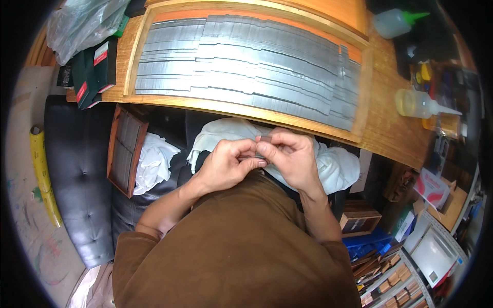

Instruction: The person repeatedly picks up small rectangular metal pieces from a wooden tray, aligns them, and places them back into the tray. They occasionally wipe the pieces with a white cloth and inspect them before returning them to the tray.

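My left hand point(226, 163) and my right hand point(291, 156) meet in front of my chest, above a white cloth point(218, 132) on my lap. Between their closed fingertips is a small, dark, flat piece point(265, 139). Fingers cover most of it, so its exact kind does not show. Just beyond the hands, a shallow wooden tray point(221, 106) lies on the table. Long rows of thin grey pieces point(241, 59), packed tightly together, fill it over an orange base.
A wooden box of grey pieces point(125, 151) and crumpled white cloth point(155, 161) rest on the black padded seat point(77, 169). Dark boxes point(95, 72) and a plastic bag point(84, 25) sit at left. Squeeze bottles point(415, 104) stand right; shelves point(398, 277) hold wooden blocks.
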Available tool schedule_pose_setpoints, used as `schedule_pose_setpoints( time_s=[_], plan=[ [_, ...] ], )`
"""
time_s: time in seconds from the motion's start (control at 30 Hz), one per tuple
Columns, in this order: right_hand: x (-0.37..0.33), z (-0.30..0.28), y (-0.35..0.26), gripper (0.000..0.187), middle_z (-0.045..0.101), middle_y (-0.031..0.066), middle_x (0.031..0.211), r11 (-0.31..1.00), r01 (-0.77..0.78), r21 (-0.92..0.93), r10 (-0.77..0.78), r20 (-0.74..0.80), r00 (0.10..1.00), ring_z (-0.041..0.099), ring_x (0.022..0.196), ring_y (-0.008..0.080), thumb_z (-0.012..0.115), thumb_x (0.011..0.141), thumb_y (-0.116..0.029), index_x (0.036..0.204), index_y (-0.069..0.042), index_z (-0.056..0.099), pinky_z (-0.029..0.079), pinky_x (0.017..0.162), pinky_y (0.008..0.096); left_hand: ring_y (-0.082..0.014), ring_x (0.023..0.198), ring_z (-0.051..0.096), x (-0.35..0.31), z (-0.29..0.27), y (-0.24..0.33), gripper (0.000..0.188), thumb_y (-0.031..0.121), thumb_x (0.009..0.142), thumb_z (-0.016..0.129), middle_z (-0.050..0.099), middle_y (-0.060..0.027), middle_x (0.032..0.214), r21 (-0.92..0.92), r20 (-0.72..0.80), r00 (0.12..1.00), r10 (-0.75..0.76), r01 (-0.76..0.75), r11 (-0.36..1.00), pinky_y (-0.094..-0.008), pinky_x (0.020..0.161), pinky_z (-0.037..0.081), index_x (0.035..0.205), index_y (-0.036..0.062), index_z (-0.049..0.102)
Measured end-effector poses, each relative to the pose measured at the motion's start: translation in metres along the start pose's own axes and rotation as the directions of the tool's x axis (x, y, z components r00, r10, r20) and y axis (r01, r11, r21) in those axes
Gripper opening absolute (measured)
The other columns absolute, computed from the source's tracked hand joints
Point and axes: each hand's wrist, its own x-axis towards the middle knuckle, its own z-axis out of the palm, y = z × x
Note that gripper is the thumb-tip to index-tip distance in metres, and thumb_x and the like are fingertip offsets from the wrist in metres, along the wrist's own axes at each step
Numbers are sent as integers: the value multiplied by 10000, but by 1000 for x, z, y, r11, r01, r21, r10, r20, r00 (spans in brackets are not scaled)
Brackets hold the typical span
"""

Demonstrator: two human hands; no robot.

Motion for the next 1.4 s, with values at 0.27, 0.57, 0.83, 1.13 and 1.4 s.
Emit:
schedule_pose_setpoints(
  time_s=[0.27, 0.57, 0.83, 1.13, 1.4],
  plan=[
    [-11, -6, -19, 359, 657, 112, 1050, 942, 301, -150, -247, 297, 922, 651, 891, 154, 550, 918, 153, 1211, 50, 731, 542, 804, 260, -256, 832, 782, -16, -4, 0, 191, -70, 861, 732, 786, -153, 932, 223, -67, 915, 398, -375, 900, -320, 712, 605, 1049, -39, 735],
    [-13, -3, -20, 362, 642, 108, 1047, 936, 293, -198, -231, 285, 930, 632, 864, 151, 558, 908, 153, 1209, 49, 729, 528, 776, 259, -207, 802, 784, -18, -7, 2, 114, -40, 900, 730, 794, -138, 922, 86, -40, 959, 282, -278, 957, -285, 696, 599, 1013, -33, 730],
    [-14, 1, -27, 375, 636, 116, 1047, 938, 287, -195, -217, 315, 924, 626, 872, 150, 531, 913, 171, 1220, 65, 718, 537, 794, 264, -201, 827, 791, -17, -10, -8, 111, -45, 911, 707, 799, -113, 903, 51, -5, 950, 312, -311, 949, -276, 742, 617, 1017, -28, 734],
    [-17, 2, -28, 349, 635, 118, 1055, 946, 274, -171, -213, 306, 928, 627, 884, 153, 555, 922, 145, 1224, 67, 710, 540, 805, 270, -168, 836, 780, -16, -13, -22, 104, -23, 928, 720, 798, -114, 908, -42, 23, 960, 280, -279, 959, -270, 745, 609, 1031, -31, 732],
    [-36, 0, -14, 213, 724, 112, 976, 924, 20, -382, -38, -38, 999, 736, 904, 175, 762, 945, -44, 1043, 31, 589, 587, 842, 316, -166, 965, 747, -21, -5, -4, 189, 15, 979, 718, 780, -151, 1019, -482, -21, 996, -91, 69, 873, -280, 845, 600, 1139, -74, 672]
  ],
)
